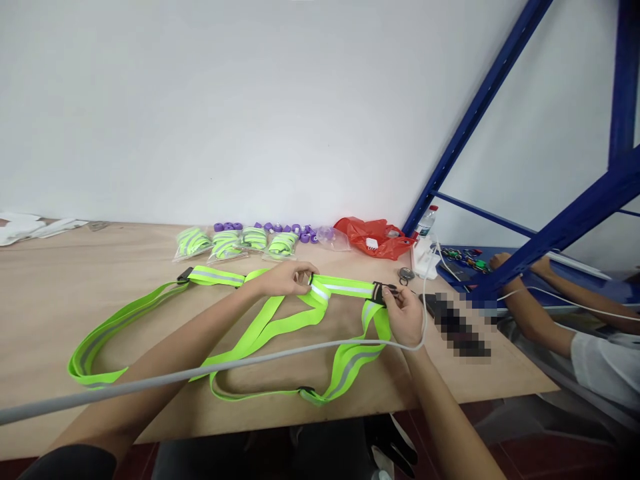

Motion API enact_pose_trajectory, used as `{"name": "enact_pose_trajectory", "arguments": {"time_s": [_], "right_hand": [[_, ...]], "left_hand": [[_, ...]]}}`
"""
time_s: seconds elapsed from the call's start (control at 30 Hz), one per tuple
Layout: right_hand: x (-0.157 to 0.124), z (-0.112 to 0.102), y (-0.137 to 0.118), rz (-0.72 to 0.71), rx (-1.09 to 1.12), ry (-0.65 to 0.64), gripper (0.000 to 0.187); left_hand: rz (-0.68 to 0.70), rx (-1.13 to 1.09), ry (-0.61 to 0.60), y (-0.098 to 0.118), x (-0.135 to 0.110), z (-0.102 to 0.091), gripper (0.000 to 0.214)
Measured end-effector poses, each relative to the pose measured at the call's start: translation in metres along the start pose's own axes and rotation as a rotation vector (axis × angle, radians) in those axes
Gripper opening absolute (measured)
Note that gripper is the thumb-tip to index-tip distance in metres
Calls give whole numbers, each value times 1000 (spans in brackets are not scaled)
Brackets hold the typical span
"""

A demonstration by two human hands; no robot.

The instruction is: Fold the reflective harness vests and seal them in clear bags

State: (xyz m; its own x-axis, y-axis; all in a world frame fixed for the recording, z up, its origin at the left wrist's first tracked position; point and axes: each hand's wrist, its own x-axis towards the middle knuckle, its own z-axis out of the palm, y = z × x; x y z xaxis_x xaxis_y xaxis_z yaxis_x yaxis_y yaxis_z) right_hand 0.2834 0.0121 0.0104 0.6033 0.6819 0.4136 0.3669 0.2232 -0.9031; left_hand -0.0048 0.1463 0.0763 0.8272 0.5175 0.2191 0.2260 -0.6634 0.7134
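Observation:
A neon-yellow reflective harness with silver stripes lies spread over the wooden table, its straps looping left and toward the front edge. My left hand pinches the strap at a small black slider. At the strap's right end, my right hand grips the harness by a black buckle. The short strap between my hands is stretched nearly straight. Another black buckle sits at the far left of the harness, and a black adjuster lies near the table's front edge.
Several bagged reflective straps and purple rolls line the wall beside a red plastic bag. A grey cable crosses in front of my arms. A blue metal frame rises at right, where a co-worker's arms show.

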Motion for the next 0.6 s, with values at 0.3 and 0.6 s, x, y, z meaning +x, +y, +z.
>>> {"name": "enact_pose_trajectory", "arguments": {"time_s": [0.3,0.6], "right_hand": [[1,-3,0,3,37,31,47],[-1,11,-2,194,371,-60,50]], "left_hand": [[48,220,108,17,0,-12,39],[10,69,236,3,2,-2,40]]}}
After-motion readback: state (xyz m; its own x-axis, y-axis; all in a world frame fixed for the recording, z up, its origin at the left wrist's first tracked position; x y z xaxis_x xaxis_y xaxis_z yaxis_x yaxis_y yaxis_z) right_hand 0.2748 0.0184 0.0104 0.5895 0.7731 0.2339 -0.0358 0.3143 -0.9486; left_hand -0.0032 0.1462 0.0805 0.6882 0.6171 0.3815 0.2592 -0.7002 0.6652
